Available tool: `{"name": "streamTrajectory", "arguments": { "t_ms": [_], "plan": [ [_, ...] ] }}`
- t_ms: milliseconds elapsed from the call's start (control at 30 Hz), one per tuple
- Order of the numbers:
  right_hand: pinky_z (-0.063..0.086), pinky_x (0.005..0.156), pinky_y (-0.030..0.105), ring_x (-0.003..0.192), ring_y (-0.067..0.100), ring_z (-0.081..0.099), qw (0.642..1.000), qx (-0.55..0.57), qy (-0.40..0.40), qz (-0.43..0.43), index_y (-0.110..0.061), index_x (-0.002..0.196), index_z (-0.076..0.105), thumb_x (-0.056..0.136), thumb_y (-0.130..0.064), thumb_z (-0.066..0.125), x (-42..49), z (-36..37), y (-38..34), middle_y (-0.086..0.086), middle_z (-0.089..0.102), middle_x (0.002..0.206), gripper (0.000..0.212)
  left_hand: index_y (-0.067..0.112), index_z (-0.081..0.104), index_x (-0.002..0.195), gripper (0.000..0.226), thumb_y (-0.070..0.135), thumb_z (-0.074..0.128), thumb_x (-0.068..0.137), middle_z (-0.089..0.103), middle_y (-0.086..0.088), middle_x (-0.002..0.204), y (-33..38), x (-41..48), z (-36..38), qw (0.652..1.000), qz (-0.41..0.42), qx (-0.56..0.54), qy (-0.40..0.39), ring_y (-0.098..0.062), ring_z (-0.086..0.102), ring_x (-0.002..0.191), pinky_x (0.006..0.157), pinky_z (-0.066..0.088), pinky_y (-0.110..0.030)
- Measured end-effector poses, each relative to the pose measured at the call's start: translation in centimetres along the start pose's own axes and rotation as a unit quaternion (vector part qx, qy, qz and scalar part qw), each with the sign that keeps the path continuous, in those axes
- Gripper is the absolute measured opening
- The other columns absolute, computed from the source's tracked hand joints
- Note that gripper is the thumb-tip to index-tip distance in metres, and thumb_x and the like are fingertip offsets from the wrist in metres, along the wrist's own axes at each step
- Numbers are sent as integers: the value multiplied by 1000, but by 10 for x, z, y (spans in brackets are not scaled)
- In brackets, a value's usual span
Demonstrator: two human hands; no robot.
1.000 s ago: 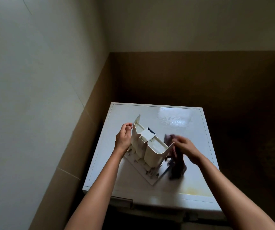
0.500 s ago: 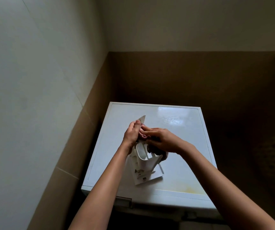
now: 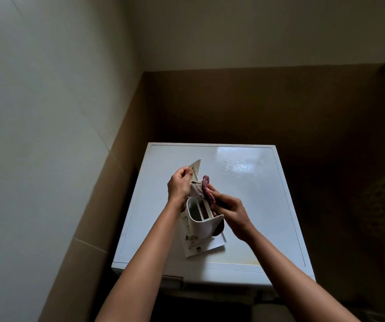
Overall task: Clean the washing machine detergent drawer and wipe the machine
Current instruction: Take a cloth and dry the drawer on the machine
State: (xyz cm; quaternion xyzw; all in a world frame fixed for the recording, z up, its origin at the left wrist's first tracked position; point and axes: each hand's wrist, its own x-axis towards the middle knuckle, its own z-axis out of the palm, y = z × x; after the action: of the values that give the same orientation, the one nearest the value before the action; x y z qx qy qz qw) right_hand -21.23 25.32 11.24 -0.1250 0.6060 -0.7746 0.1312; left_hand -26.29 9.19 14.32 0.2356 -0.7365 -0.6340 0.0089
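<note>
The white washing machine (image 3: 252,205) fills the lower middle, its flat top glossy toward 1 o'clock. On that top, near the centre, the white detergent drawer (image 3: 200,225) stands on end (front panel down, 2 open compartments facing up). At the drawer's 11 o'clock the left hand (image 3: 179,185) pinches its upper edge, fingers pressed together. At 3 o'clock the right hand (image 3: 230,210) has its fingers closed on a reddish cloth (image 3: 206,189), bunched against the drawer's upper part.
</note>
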Motion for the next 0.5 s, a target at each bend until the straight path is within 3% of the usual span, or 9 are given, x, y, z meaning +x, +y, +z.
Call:
{"name": "streamTrajectory", "arguments": {
  "t_ms": [67, 200, 300, 367, 433, 500],
  "plan": [
    [42, 104, 31, 131, 19, 47, 1000, 19, 25, -5, 6, 129, 52, 86, 7, 58, 1, 6, 3, 8, 54, 135, 44, 8, 61, 121, 27, 21, 48, 100, 61, -2, 115, 0, 0, -3, 1000, 6, -9, 0, -19, 56, 106, 85, 47, -29],
    [51, 87, 32, 100, 21, 64, 995, -3, 80, 59, -1, 117, 64, 92, -1, 57, -2, 9, 23, 14, 68, 113, 27, 10, 58, 126, 30, 22, 48, 100, 61, -1, 115, 0, 0, -10, 1000, 12, -23, -18, -16, 56, 99, 76, 47, -20],
    [48, 83, 37, 87, 18, 64, 989, -32, 86, 112, -11, 106, 69, 93, -3, 56, 0, 9, 33, 15, 70, 102, 20, 13, 59, 123, 27, 22, 48, 100, 62, -3, 113, -1, -4, -14, 998, 13, -35, -46, -17, 58, 98, 86, 51, -31],
    [48, 76, 35, 77, 17, 63, 989, -16, 95, 108, -7, 105, 69, 94, -3, 54, 7, 14, 25, 12, 69, 91, 19, 13, 57, 124, 27, 23, 47, 101, 62, -6, 116, 0, -3, -19, 998, 8, -50, -45, -21, 60, 101, 93, 51, -39],
    [50, 71, 31, 73, 18, 60, 991, 2, 100, 85, -3, 109, 67, 94, -2, 53, 13, 19, 12, 12, 68, 87, 20, 13, 53, 128, 30, 24, 45, 102, 61, -7, 115, 1, 0, -27, 996, -6, -81, -39, -23, 60, 100, 90, 52, -39],
    [54, 74, 32, 79, 22, 64, 995, -5, 86, 57, -5, 112, 68, 93, -4, 57, 17, 22, 6, 10, 69, 92, 22, 17, 51, 127, 28, 26, 42, 102, 61, -7, 108, 0, -1, -34, 992, -14, -117, -44, -22, 62, 92, 76, 57, -33]
  ]
}}
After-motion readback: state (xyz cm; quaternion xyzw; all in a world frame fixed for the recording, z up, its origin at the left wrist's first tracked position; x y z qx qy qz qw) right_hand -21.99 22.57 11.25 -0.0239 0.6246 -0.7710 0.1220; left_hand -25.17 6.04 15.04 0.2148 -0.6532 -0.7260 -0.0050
